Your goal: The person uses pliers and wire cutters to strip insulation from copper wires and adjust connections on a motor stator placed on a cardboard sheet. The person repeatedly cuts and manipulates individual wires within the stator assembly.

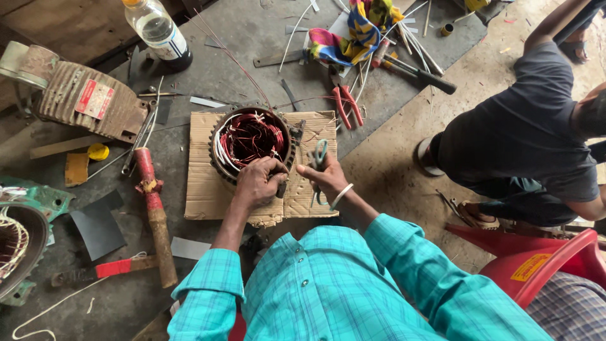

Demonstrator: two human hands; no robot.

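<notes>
- The left hand (260, 183) rests curled on the near rim of a round motor stator (251, 142), its fingers bent over the edge where the red copper windings (254, 137) sit; whether it pinches a wire there I cannot tell.
- The right hand (325, 177) is closed around a pair of scissors with pale green handles (320, 155), held upright just to the right of the stator; a light bangle (341, 196) circles that wrist.
- The stator stands on a flat piece of brown cardboard (202, 189) spread on the floor (252, 38), and both hands work over the near half of that cardboard.
- Beside the cardboard's left edge lies a hammer with a red-taped wooden handle (154, 215); past it, toward the floor's left edge, are a ribbed motor housing (88, 104) and part of a green-cased motor (25, 233).
- Beyond the cardboard's far edge lie red-handled pliers (347, 104), a black-handled tool (420, 72), a bright multicoloured cloth (353, 31) and a clear plastic bottle (158, 31).
- Another person in a dark shirt (524, 132) sits at the right, near a red plastic chair (543, 259).
- The person's own sleeves are turquoise check (328, 284).
</notes>
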